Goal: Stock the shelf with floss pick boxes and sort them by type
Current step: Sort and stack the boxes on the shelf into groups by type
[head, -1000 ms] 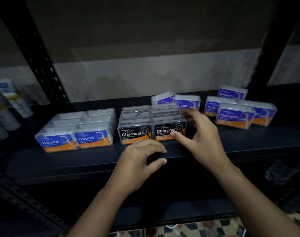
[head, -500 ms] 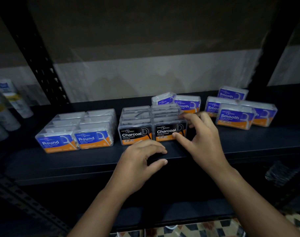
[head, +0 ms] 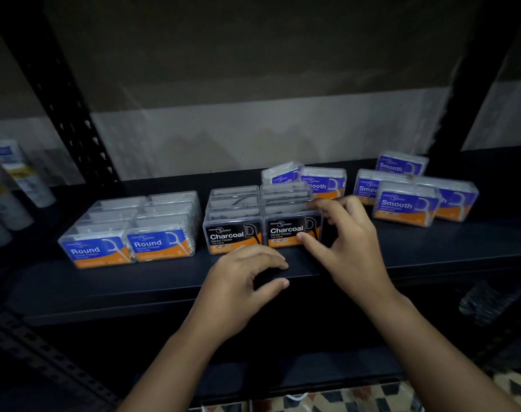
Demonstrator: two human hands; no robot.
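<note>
**Gripping the front-right Charcoal box**

Head view: right hand (head: 350, 248) pinches the front-right Charcoal floss pick box (head: 293, 230): thumb on its lower front face, fingers curled over the top right edge. Left hand (head: 238, 288) hovers over the shelf (head: 104, 288) front edge, half-curled, holding nothing, thumb and fingers apart. Front-left Charcoal box (head: 234, 234) sits just beyond the left fingertips, touching the gripped box; more Charcoal boxes are lined up behind both. Round boxes (head: 128, 230) grouped well left of the left hand. Smooth boxes (head: 406, 197) loosely scattered right of and beyond the right fingers. Tubes (head: 12, 185) at far left, blurred.
</note>
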